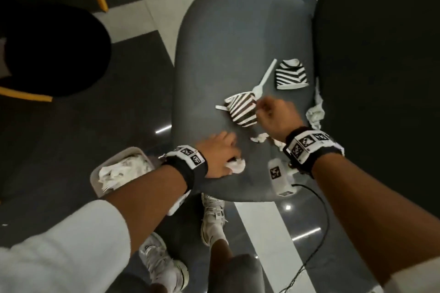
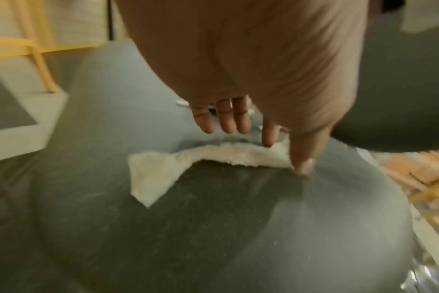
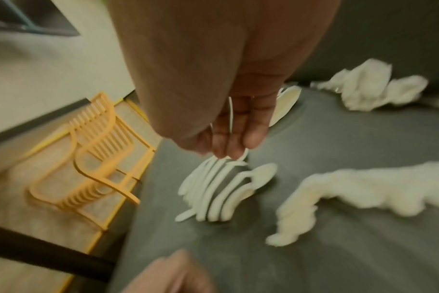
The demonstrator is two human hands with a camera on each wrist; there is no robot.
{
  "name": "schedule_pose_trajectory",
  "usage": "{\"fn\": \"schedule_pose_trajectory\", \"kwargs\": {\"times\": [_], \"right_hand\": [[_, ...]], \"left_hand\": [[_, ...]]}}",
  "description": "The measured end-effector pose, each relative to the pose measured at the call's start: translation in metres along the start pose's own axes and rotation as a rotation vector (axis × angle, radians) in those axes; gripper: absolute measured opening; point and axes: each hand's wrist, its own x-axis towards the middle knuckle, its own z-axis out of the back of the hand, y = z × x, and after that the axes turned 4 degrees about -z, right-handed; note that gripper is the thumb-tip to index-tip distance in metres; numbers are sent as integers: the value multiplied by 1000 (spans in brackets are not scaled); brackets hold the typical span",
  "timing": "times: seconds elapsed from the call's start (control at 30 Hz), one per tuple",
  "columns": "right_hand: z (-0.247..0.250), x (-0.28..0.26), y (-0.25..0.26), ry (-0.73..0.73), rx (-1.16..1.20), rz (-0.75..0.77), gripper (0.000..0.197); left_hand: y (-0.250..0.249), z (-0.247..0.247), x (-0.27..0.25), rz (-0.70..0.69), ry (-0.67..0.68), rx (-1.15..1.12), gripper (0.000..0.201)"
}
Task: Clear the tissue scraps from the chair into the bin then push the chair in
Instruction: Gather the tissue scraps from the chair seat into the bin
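While both hands work the grey chair [image 1: 228, 31], treat the seat as the work surface and take pieces off one by one, nearest the bin first. The seat fills the centre of the head view, long axis running from lower centre to upper centre of frame, backrest at the right edge; judging by that, the push-in goes toward frame left or up, but I cannot tell where the table is.

Bin [image 1: 104, 166] sits lower left, just beside the seat's near corner, already holding tissue, so it's a short carry for the left hand [image 1: 217, 157].

Left hand: fingers mostly straight, thumb tip pinning one end of a tissue strip [image 2: 188, 164] to the seat; a press, not a closed grip yet. In the left wrist view the strip runs roughly left-right across mid frame, wider flap pointing lower left. Suggest closing index to thumb at the pinned end, lifting, then swinging to the bin.

Right hand [image 1: 276, 116]: fingertips curled onto the rim of a striped paper cup [image 1: 242, 109] lying on its side in mid frame; looks like a light pinch, blur makes it uncertain. Second striped cup [image 1: 290, 74] and a white spoon [image 1: 264, 78] lie above it.

Remaining scraps: a twisted piece [image 3: 359, 188] at the right of the right wrist view, long axis left-right, plus a crumpled wad [image 3: 371, 89] by the backrest, upper right.

Risk: thin tissue tears if dragged.
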Motion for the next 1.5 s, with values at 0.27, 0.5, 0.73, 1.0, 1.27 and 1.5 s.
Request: {"fn": "schedule_pose_trajectory", "kwargs": {"times": [0.27, 0.5, 0.73, 1.0, 1.27, 1.5], "right_hand": [[-26, 11, -77, 241, -171, -38, 30], [5, 36, -106, -293, -199, -215, 21], [-5, 66, -109, -208, 100, -404, 32], [-5, 69, -117, -208, 66, -355, 31], [22, 86, -107, -279, 290, -311, 32], [51, 119, -90, -177, 360, -237, 77]], "left_hand": [[7, 39, 63, 73, -368, -64, 47], [3, 71, 118, 87, -312, 335, 77], [11, 55, 133, 295, -244, 147, 51], [13, 56, 147, 330, -269, 70, 35], [12, 62, 148, 354, -267, -49, 28], [24, 72, 145, 424, -243, -265, 38]]}}
